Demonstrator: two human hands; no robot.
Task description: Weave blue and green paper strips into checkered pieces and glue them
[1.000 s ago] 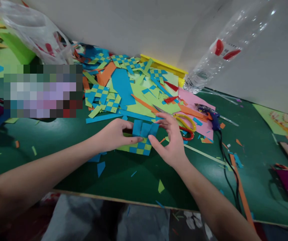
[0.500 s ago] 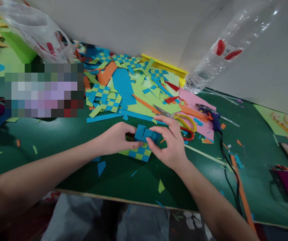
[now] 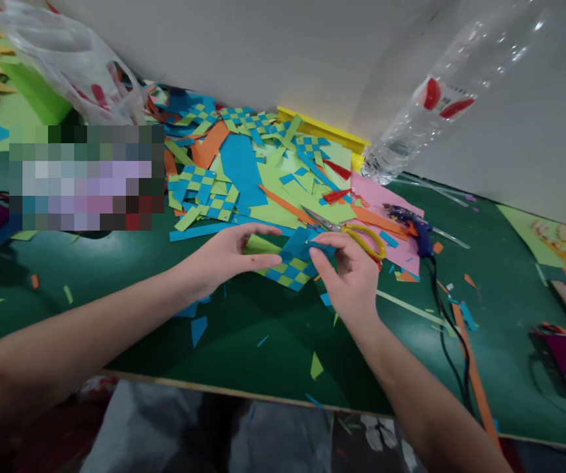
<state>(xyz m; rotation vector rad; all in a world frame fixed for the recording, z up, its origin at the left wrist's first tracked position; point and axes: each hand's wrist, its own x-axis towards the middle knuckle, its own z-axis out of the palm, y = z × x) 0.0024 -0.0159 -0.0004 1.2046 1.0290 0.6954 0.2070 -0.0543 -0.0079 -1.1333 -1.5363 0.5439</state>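
Far left: a crumpled clear plastic bag (image 3: 66, 62) sits against the wall, well away from the work.

My left hand (image 3: 224, 259) is low over the dark green bench (image 3: 115, 282). Its fingers (image 3: 263, 230) are stretched long and half open, thumb by a lime flap. I cannot tell if that is a true pinch. It seems to brace that side so the piece does not twist.

The piece is a woven square of blue and lime-green paper strips (image 3: 290, 272). It is tilted between both hands, in front of the heap of cut paper strips (image 3: 243, 164).

My right hand (image 3: 352, 279) has its fingers closed on the loose blue strip ends (image 3: 305, 243) at the far corner, probably to control them.

Just beyond are yellow-handled scissors (image 3: 364, 238), within easy reach. Further right are a blue glue gun (image 3: 419, 231) and a clear plastic bottle (image 3: 440, 85) leaning on the wall.
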